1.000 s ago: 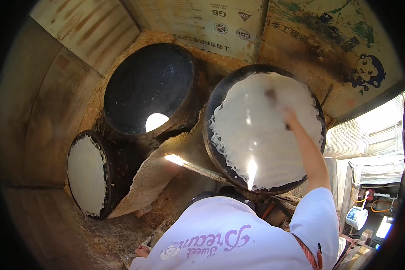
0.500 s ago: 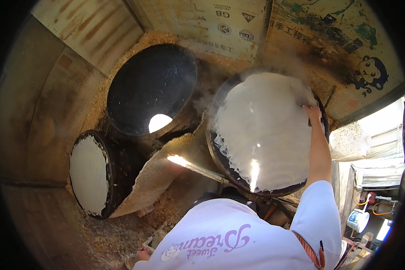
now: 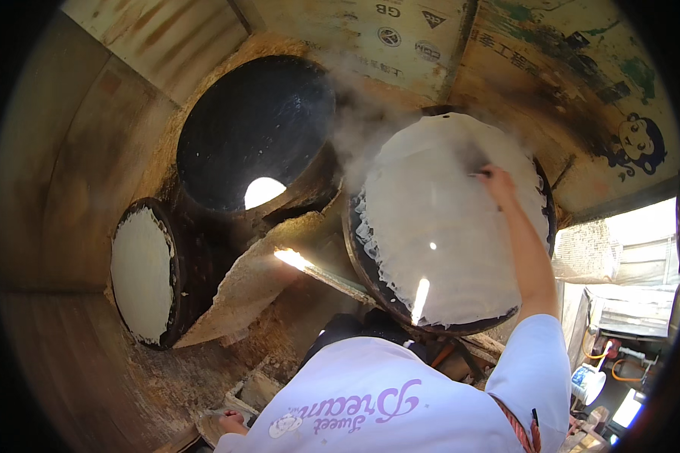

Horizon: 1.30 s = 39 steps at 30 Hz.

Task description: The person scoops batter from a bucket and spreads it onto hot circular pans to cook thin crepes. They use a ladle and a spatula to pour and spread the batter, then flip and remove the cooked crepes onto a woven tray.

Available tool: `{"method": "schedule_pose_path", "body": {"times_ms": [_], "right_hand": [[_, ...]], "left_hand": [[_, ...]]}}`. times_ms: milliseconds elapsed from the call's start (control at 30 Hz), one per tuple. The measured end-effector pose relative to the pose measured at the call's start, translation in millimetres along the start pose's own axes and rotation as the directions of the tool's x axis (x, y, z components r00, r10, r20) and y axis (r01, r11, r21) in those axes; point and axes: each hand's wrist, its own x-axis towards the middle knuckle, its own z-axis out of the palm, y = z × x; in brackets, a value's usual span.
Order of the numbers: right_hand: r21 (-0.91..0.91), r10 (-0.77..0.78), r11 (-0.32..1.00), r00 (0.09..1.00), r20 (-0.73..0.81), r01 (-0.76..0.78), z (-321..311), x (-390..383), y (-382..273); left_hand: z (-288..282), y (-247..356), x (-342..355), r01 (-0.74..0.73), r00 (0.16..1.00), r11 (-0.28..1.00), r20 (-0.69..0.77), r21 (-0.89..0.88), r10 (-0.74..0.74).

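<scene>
My right hand (image 3: 497, 187) grips a dark, thin spreader (image 3: 472, 157), blurred by motion, above the far right part of a white batter layer (image 3: 438, 219). The batter covers most of a large round black griddle (image 3: 359, 253), thick and ragged along its left edge. Steam rises around it. Low at the left of my body, my left hand (image 3: 233, 421) shows only in part. Its fingers are curled in beside a pale ledge (image 3: 253, 392); what they hold, if anything, is hidden.
A bare black griddle (image 3: 257, 136) with a bright reflection stands at the far left. Nearer left is a smaller griddle (image 3: 175, 317) bearing a white layer (image 3: 142, 275). A rough clay divider (image 3: 257, 279) runs between them. Panels wall the back; a white bucket (image 3: 588, 383) hangs at right.
My right hand has swept the spreader leftward from the griddle's right rim across the batter. The batter now reaches further toward the far edge, and my left hand has shifted slightly.
</scene>
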Motion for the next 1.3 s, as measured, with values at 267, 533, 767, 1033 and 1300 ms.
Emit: {"method": "schedule_pose_path", "body": {"times_ms": [267, 533, 767, 1033, 1300], "right_hand": [[-0.304, -0.069, 0.953, 0.973, -0.219, -0.001, -19, 78, 70], [-0.312, -0.681, 0.636, 0.704, 0.204, 0.706, 67, -40, -80], [0.335, -0.836, 0.32, 0.098, 0.54, 0.886, 192, -352, -269], [0.206, -0.561, -0.202, -0.285, 0.777, 0.958, 410, -717, -341], [-0.03, -0.669, -0.087, -0.036, 0.742, 0.996, 428, -658, -311]], "left_hand": [[-28, 10, 41, 0.083, 0.996, 0.992, 0.051, -0.093, -0.079], [-112, 34, 134, 0.281, 0.924, 0.923, 0.334, -0.265, -0.185], [-236, -5, 104, 0.291, 0.909, 0.933, 0.366, -0.21, -0.202], [-309, 4, 93, 0.317, 0.802, 0.948, 0.541, -0.029, -0.252], [-318, 27, 107, 0.614, 0.593, 0.789, 0.648, 0.02, -0.478]]}}
